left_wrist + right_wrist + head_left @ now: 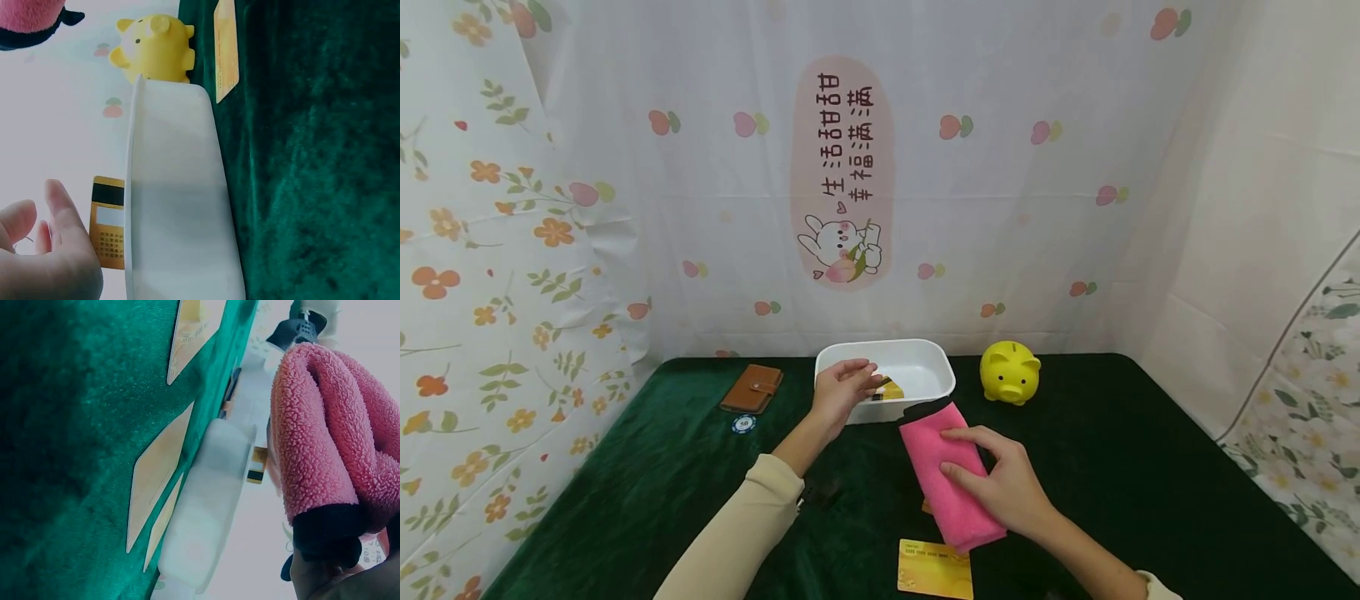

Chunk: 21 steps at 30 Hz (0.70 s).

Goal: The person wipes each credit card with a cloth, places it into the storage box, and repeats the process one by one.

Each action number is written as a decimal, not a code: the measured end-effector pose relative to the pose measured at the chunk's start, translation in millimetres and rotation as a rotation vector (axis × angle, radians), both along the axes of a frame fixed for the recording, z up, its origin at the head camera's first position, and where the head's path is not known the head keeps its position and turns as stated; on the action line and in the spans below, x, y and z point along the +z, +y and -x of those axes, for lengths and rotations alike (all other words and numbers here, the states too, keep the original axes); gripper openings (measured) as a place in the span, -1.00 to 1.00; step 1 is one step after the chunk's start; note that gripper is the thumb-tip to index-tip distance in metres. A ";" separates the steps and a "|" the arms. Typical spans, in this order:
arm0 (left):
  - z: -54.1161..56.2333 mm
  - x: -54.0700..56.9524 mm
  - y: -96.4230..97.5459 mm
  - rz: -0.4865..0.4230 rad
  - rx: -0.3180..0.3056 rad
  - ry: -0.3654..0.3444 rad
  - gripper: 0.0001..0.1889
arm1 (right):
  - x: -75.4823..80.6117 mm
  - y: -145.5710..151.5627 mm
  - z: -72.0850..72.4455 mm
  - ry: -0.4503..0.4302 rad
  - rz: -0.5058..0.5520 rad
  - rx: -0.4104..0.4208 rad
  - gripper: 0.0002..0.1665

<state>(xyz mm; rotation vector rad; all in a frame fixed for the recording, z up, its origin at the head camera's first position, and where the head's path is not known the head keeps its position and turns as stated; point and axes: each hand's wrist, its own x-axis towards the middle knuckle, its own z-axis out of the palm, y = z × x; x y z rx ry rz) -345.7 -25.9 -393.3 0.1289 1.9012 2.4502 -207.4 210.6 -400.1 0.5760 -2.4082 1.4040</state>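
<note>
Centrally, toward the far edge of the green table cover (850,542), sits a white tub (883,412), with a gold bank card (107,215) standing in it and showing above the near rim. Just beside the card is the left hand (846,390), its fingers loosely bent with a gap between thumb and forefinger, gripping nothing; whether a finger touches the card I cannot tell. To the right and nearer, the right hand (1003,483) grips a folded pink cloth (929,467) with black edging, thumb and fingers partly closed on it. Another gold card (935,571) lies nearer, below the cloth. Far right stands a yellow piggy bank (1010,372), its inside hidden; far left, a strapped brown wallet (747,388), contents unseen, behind a blue chip (743,424).
</note>
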 end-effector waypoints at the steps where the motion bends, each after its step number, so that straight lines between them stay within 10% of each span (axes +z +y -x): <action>1: -1.1 -0.3 -0.7 0.002 -0.008 0.002 -0.75 | 0.1 -0.3 0.1 0.000 -0.001 -0.001 -0.59; 7: -17.3 2.9 -10.1 0.119 -0.063 0.035 -0.76 | 1.1 -2.0 -0.4 0.000 -0.005 -0.002 -0.59; 21: -103.2 -2.9 -31.8 0.579 -0.319 0.214 -0.84 | 7.7 6.8 -15.8 0.033 0.010 -0.017 -0.61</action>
